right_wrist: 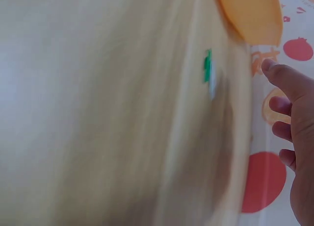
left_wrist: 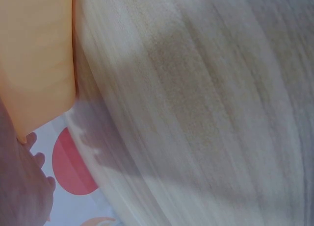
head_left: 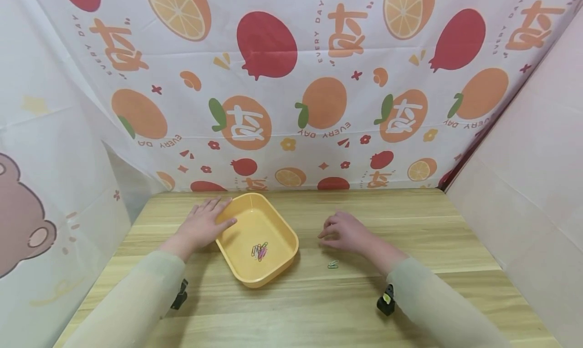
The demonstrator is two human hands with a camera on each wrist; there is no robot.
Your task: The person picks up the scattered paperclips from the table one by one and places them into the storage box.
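Note:
A yellow rectangular tray (head_left: 273, 221) stands on the wooden table, left of the middle in the head view. Several coloured paper clips (head_left: 260, 251) lie in a small heap on its floor. My left hand (head_left: 204, 222) rests at the tray's far left rim, thumb reaching over the inside and the other fingers spread outside. To the right of the tray, my right hand (head_left: 347, 232) hovers over the table with loosely bent fingers; the right wrist view shows its thumb apart from the fingers. Green and pale paper clips (head_left: 333, 265) lie on the table just nearer than that hand.
The wooden table (head_left: 282, 317) reaches back to a hanging cloth (head_left: 314, 150) printed with fruit. White cloth sides stand left and right. Small black devices hang at both sleeves.

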